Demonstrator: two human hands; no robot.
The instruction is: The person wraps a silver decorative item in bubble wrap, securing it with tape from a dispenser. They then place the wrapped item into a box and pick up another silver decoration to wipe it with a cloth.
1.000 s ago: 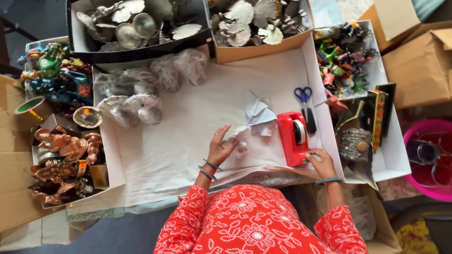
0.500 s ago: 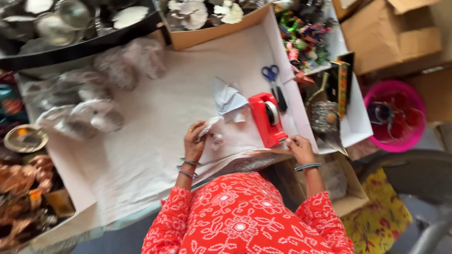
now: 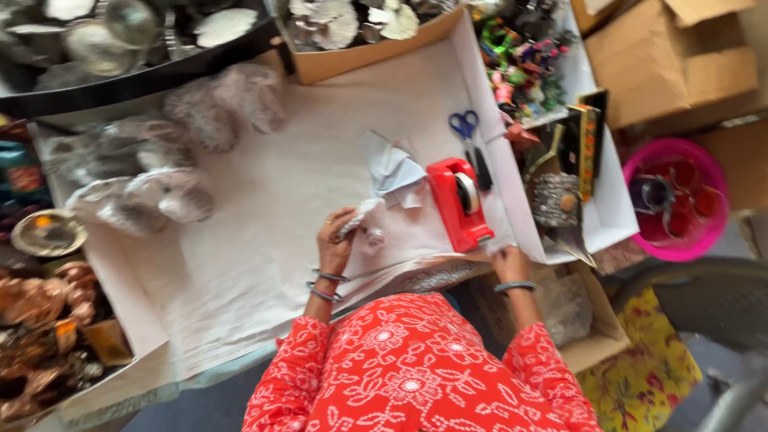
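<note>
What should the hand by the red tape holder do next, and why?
Probably reach up for a strip of tape. The left hand holds a small paper-wrapped bundle, and the right hand rests just below the red tape holder, empty as far as I can see.

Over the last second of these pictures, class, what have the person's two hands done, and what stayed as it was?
Little changed. The left hand still grips the small paper-wrapped bundle on the white paper sheet; the right hand stays at the table's near edge beside the red tape dispenser. The blue-handled scissors lie unmoved. Only the camera's view swung.
</note>
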